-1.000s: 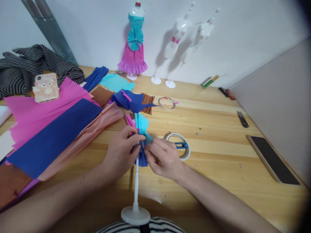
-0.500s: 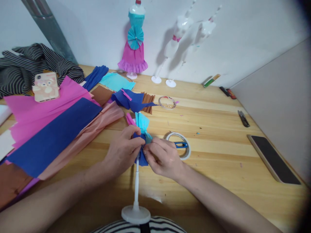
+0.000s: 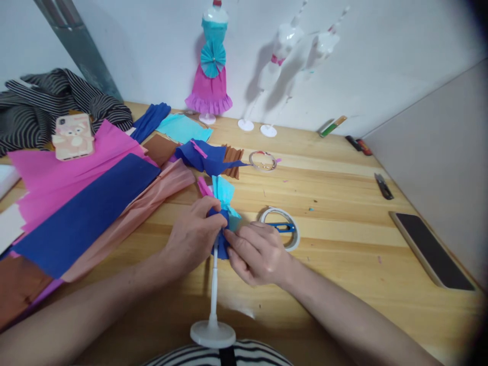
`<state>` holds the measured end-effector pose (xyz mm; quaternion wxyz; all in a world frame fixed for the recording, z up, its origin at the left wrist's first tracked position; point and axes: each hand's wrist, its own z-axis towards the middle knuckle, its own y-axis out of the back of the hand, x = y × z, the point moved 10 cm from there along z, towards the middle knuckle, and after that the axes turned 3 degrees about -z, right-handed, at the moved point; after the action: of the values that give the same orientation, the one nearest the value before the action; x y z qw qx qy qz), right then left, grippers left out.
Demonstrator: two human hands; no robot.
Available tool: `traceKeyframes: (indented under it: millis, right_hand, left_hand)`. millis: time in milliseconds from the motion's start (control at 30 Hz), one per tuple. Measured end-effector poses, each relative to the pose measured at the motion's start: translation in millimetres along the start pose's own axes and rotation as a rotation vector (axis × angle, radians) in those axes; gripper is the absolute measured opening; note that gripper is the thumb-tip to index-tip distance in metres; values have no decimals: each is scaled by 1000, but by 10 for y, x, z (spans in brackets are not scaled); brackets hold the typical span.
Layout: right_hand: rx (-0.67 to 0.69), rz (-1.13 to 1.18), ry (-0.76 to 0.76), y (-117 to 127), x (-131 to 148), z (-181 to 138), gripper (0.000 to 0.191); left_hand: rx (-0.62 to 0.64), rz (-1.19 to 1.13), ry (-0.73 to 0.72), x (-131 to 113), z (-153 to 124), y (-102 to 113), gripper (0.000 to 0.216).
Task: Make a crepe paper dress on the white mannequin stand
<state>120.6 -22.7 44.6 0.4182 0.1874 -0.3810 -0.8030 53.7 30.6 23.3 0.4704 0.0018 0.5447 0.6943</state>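
A small white mannequin stand (image 3: 213,333) leans toward me, its base near my lap and its top dressed in dark blue and turquoise crepe paper (image 3: 224,195). My left hand (image 3: 193,236) is closed around the paper-wrapped body from the left. My right hand (image 3: 254,251) pinches the blue paper at the same spot from the right, fingers pressed together. Both hands touch each other over the figure, hiding most of it.
Sheets of pink, blue, peach and brown crepe paper (image 3: 84,203) cover the left of the wooden table (image 3: 343,244). A tape roll (image 3: 280,227), a phone (image 3: 432,249), a cased phone (image 3: 73,136), snips (image 3: 383,185), a dressed mannequin (image 3: 211,66) and two bare ones (image 3: 274,66) stand around.
My right hand has shifted slightly down and left, its fingers curling tighter on the blue paper. The left hand has kept its grip.
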Motion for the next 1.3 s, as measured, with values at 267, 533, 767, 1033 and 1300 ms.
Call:
traceKeyframes:
  millis: [267, 533, 767, 1033, 1300]
  right_hand:
    - [28, -82, 98, -18, 73, -10, 13]
    - [6, -15, 240, -41, 206, -41, 16]
    - [-163, 191, -60, 140, -97, -59, 11]
    - [-58, 165, -31, -58, -51, -94, 18]
    - [-33, 166, -20, -67, -38, -63, 17]
  left_hand:
    - [3, -19, 3, 10, -11, -20, 25]
    - [-19, -23, -15, -7, -6, 1, 25]
    - [-14, -50, -2, 3, -4, 2, 22]
    - [-3, -57, 0, 8, -3, -10, 22]
    - [-25, -78, -7, 9, -6, -1, 22]
